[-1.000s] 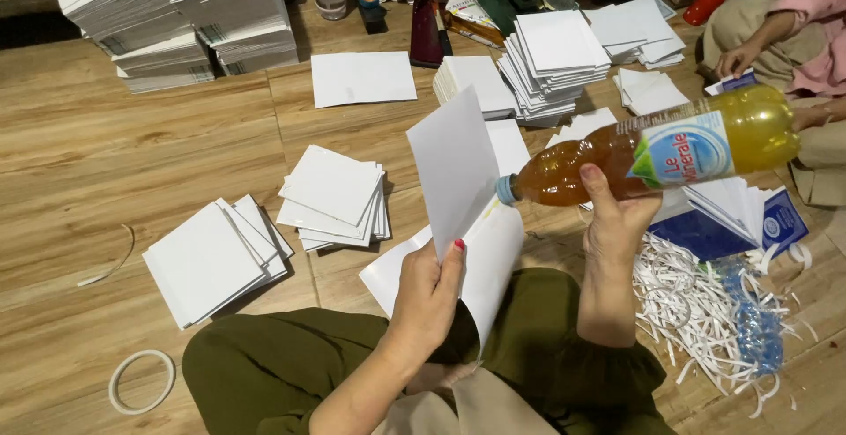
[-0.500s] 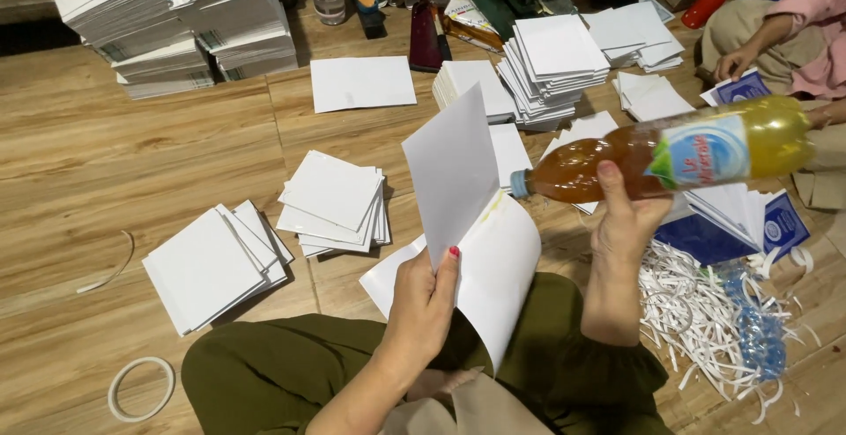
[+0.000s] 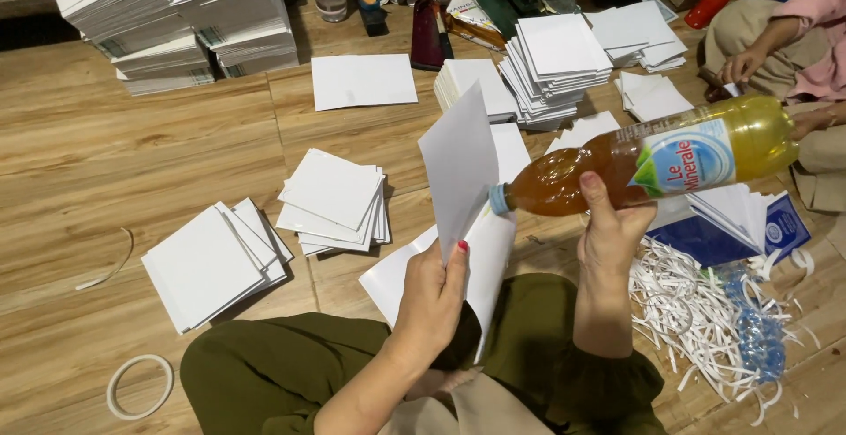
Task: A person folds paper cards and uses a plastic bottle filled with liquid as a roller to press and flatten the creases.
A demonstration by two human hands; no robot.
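Left hand (image 3: 432,298) is pinching the upright white sheet (image 3: 460,166) over the lap while the right hand (image 3: 608,232) is gripping the sideways amber bottle (image 3: 643,163) (probably best tipping slowly, cap at the sheet's edge).

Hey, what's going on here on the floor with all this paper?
A person sits on a wooden floor. The left hand holds a folded white sheet open and upright. The right hand tips a plastic bottle of amber liquid sideways, cap against the sheet. Stacks of white cards and paper shreds lie around.
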